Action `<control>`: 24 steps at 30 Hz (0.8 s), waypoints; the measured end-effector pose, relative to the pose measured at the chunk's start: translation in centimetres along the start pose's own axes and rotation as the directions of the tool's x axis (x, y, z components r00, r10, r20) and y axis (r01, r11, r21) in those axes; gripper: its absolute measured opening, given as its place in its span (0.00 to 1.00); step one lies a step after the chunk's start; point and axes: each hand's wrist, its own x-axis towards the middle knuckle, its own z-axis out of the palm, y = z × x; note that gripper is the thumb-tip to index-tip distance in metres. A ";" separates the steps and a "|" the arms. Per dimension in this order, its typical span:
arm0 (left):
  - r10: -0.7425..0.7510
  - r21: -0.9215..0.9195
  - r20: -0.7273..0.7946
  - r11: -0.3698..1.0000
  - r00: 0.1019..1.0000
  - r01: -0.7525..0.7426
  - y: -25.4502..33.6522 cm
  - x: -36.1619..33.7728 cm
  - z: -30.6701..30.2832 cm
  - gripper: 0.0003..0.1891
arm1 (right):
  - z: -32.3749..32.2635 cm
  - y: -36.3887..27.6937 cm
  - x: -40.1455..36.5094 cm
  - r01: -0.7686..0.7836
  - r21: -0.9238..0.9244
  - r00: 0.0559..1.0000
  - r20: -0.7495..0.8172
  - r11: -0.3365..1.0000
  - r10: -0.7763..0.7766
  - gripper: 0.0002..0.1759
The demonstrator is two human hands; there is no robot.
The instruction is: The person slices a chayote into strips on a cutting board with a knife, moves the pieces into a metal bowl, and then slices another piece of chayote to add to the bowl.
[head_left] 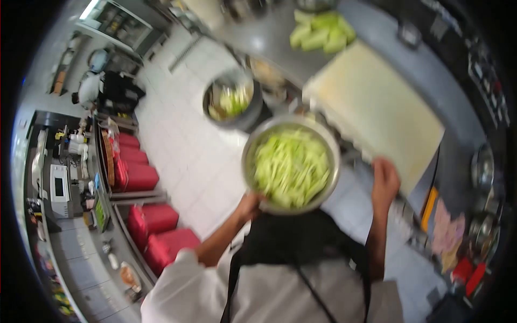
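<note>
A round metal bowl (335, 171) full of sliced pale-green vegetable (292, 168) is held in front of my apron. My left hand (250, 206) grips its near-left rim, with the fingers partly hidden by the bowl. To the right of the bowl, my right hand (386, 175) is closed, its fingers curled together at the near edge of a large pale cutting board (377, 107). Blur hides whether anything is in those fingers or whether they touch the board. Larger light-green vegetable pieces (323, 32) lie on the metal counter beyond the board.
A bin (253, 116) with vegetable scraps stands on the tiled floor past the bowl. Red containers (141, 175) sit under the left counter. Another person (107, 89) bends at the far left. Metal bowls, a pink cloth (448, 226) and an orange-handled item (429, 209) are at right.
</note>
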 end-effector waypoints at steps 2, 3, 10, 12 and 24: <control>0.013 0.028 -0.092 1.000 0.996 -0.011 2.2 -1.2 -0.2 0.34 | -1.1 0.0 0.0 -0.108 0.211 0.992 -0.047 0.971 0.120 0.11; 0.011 -0.026 -0.118 1.000 0.993 -0.015 2.8 -0.8 -1.2 0.30 | -2.2 0.2 -0.1 -0.107 0.215 0.989 -0.077 0.971 0.126 0.11; 0.311 -0.166 -0.166 0.927 0.936 -0.337 14.4 2.7 3.4 0.18 | -17.8 10.0 1.6 -0.167 -0.655 0.918 -0.376 0.737 -0.126 0.24; 0.353 -0.217 -0.066 0.908 0.933 -0.359 17.7 7.7 2.2 0.22 | -19.9 11.1 1.2 -0.286 -0.663 0.940 -0.335 0.691 0.067 0.29; 0.342 -0.293 0.055 0.904 0.938 -0.312 32.9 24.1 10.9 0.28 | -23.3 15.1 3.4 -0.512 -0.501 0.835 -0.481 0.698 0.267 0.28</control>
